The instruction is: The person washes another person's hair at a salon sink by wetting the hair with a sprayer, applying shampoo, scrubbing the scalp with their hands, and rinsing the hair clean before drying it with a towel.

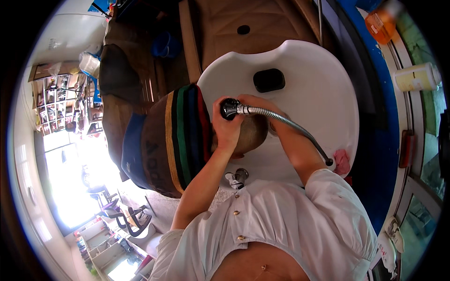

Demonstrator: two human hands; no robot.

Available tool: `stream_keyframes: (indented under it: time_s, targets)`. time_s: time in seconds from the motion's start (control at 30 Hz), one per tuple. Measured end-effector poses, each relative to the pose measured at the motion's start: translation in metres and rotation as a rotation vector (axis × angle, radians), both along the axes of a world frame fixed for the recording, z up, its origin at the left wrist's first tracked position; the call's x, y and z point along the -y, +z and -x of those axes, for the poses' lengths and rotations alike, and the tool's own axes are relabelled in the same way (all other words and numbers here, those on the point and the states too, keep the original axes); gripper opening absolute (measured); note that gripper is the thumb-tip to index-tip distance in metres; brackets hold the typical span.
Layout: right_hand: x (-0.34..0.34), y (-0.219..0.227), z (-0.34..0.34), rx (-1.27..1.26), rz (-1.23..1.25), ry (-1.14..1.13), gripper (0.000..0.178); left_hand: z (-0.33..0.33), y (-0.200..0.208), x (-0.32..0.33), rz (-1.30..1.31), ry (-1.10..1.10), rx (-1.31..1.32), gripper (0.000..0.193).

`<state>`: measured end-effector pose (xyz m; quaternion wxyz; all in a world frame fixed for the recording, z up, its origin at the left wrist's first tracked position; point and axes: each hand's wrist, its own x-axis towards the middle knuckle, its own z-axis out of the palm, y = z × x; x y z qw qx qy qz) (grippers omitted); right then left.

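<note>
A person lies with the head (253,133) in a white shampoo basin (323,89), under a brown towel with coloured stripes (161,145). My left hand (228,131) is closed round a black shower head (228,109) beside the person's head. From it a ribbed metal hose (290,122) runs to a fitting near the basin's right side. My right hand (258,102) reaches to the far side of the head, partly behind the hose. Its fingers are mostly hidden, and I cannot tell whether water flows.
A chrome tap (237,178) sits at the basin's near edge, close to my shirt. A black oval pad (269,80) and a pink cloth (341,161) are at the basin. An orange bottle (380,25) and a pale bottle (416,77) stand on the right ledge.
</note>
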<state>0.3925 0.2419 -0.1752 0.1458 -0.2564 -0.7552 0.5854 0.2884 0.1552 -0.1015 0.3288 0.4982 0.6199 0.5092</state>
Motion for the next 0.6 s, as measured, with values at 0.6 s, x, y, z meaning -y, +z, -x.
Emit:
stream_keyframes:
  time_s: [0.6]
  targets:
    - [0.084, 0.028, 0.015, 0.073, -0.256, -0.717, 0.03, 0.012, 0.005, 0.004, -0.069, 0.04, 0.09, 0.038]
